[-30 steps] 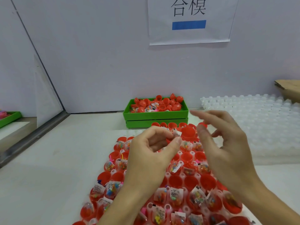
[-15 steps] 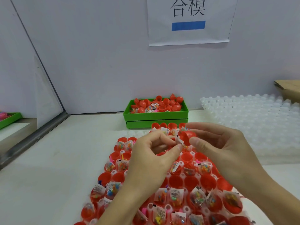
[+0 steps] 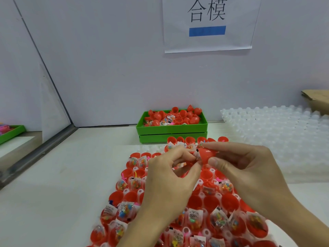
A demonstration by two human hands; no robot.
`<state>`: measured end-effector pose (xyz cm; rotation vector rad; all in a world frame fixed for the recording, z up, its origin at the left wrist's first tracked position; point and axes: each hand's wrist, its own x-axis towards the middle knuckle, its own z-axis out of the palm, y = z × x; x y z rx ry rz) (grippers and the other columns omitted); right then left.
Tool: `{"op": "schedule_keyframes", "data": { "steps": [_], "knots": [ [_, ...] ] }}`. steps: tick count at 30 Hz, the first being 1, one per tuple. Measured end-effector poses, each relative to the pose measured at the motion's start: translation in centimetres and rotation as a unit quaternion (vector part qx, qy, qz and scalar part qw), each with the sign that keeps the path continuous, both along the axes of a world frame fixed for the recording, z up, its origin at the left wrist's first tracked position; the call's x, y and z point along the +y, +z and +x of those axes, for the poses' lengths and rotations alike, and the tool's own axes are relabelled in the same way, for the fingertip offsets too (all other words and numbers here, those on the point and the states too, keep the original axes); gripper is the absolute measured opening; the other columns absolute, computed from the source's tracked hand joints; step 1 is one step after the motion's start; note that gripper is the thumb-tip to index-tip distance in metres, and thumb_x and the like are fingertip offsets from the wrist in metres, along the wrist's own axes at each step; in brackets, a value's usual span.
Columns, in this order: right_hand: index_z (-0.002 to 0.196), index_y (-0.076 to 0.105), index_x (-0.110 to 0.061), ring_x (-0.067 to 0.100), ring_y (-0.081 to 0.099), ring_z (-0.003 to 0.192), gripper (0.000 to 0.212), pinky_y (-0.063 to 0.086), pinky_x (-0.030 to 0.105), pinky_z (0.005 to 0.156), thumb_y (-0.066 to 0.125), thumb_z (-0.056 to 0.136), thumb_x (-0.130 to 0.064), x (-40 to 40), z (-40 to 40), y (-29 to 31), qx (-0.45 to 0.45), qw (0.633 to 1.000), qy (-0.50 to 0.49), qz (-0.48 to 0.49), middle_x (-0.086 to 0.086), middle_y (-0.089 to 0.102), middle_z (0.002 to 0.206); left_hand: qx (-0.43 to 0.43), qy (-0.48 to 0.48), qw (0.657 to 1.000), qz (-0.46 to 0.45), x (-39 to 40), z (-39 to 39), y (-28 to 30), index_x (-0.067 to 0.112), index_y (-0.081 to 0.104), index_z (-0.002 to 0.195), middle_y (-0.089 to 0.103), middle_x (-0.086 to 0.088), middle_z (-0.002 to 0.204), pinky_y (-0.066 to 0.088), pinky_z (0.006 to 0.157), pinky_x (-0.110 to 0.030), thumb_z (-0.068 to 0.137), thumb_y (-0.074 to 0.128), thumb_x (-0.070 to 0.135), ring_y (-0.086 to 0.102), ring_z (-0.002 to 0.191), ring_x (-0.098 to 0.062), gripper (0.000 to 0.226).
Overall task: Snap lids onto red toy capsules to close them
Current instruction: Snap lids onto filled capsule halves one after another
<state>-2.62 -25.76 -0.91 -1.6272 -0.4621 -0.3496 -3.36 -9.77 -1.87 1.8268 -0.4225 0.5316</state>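
Head view: right hand (image 3: pixel 249 177) pinches red capsule half (image 3: pixel 207 155) between thumb and fingers, above far end of capsule tray (image 3: pixel 199 202). Left hand (image 3: pixel 170 180) just beside, fingers curled, pinching small toy packet (image 3: pixel 196 153) at capsule opening. Green bin (image 3: pixel 171 128) with red halves behind tray.

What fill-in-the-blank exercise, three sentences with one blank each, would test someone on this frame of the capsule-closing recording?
1. The right hand pinches a ____ capsule half between thumb and fingers.
2. The tray of loose capsule halves at the back wall is ____ in colour.
3. The bar on the paper sign under the two characters is ____.

Missing words: red; green; blue
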Motion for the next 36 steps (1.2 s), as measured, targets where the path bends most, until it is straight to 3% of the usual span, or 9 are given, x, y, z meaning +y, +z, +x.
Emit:
{"op": "schedule_keyframes", "data": {
  "steps": [5,10,14,26,30,33,36],
  "knots": [
    [0.092,0.079,-0.035,0.011,0.075,0.078,0.032,0.056,0.015,0.069,0.074,0.066,-0.016,0.1,-0.35,0.39,-0.002,1.0,0.011,0.018,-0.005,0.078,0.083,-0.009,0.012,1.0,0.011,-0.07,0.02,0.0,0.022,0.068,0.078,0.072,0.014,0.082,0.055,0.072,-0.011,0.084,0.076,0.007,0.071,0.082,-0.002,0.018],
    [0.092,0.079,-0.027,0.013,0.075,0.075,0.029,0.056,0.015,0.067,0.075,0.065,-0.016,0.14,-0.34,0.26,0.003,1.0,0.005,0.017,-0.002,0.078,0.08,0.029,0.008,0.999,-0.018,0.07,0.03,0.09,0.027,0.065,0.091,0.073,0.021,0.091,0.055,0.074,-0.011,0.083,0.078,0.007,0.07,0.09,0.003,0.025],
    [0.092,0.079,-0.025,0.016,0.075,0.074,0.029,0.058,0.018,0.068,0.075,0.065,-0.016,0.16,-0.38,0.19,0.006,1.0,-0.001,0.025,0.001,0.078,0.079,0.025,0.011,1.0,0.007,0.06,0.03,0.12,0.028,0.074,0.108,0.073,0.021,0.097,0.054,0.078,-0.01,0.085,0.076,0.013,0.068,0.095,0.005,0.028],
    [0.091,0.079,-0.023,0.015,0.075,0.08,0.03,0.057,0.016,0.07,0.075,0.064,-0.011,0.39,-0.33,0.05,0.002,0.999,0.012,0.053,0.0,0.078,0.085,0.011,0.023,0.999,-0.029,0.35,-0.13,0.37,0.021,0.078,0.102,0.076,0.015,0.101,0.053,0.082,-0.009,0.077,0.081,0.007,0.068,0.097,0.007,0.029],
    [0.092,0.079,-0.02,0.016,0.075,0.085,0.029,0.058,0.018,0.075,0.075,0.064,-0.01,0.37,-0.27,-0.15,-0.006,0.999,0.02,0.046,0.0,0.078,0.089,0.01,0.028,0.999,-0.023,0.37,-0.06,0.23,0.023,0.079,0.099,0.073,0.025,0.097,0.051,0.079,-0.005,0.076,0.082,0.005,0.067,0.095,0.011,0.029],
    [0.091,0.079,-0.023,0.015,0.075,0.082,0.029,0.058,0.018,0.072,0.075,0.065,-0.012,0.57,-0.23,-0.16,-0.011,0.999,-0.004,0.043,-0.001,0.078,0.086,0.007,0.021,1.0,0.009,0.28,-0.09,0.13,0.025,0.076,0.107,0.07,0.027,0.104,0.051,0.082,-0.007,0.08,0.079,0.008,0.064,0.101,0.013,0.031],
    [0.087,0.08,-0.031,0.013,0.074,0.074,0.028,0.057,0.016,0.068,0.075,0.065,-0.014,0.32,-0.19,0.06,-0.011,0.999,-0.019,0.047,0.0,0.077,0.08,0.002,-0.004,0.999,0.043,0.15,-0.19,0.02,0.021,0.072,0.119,0.07,0.017,0.117,0.053,0.087,-0.013,0.088,0.072,0.011,0.061,0.11,0.009,0.033]
  ]
}}
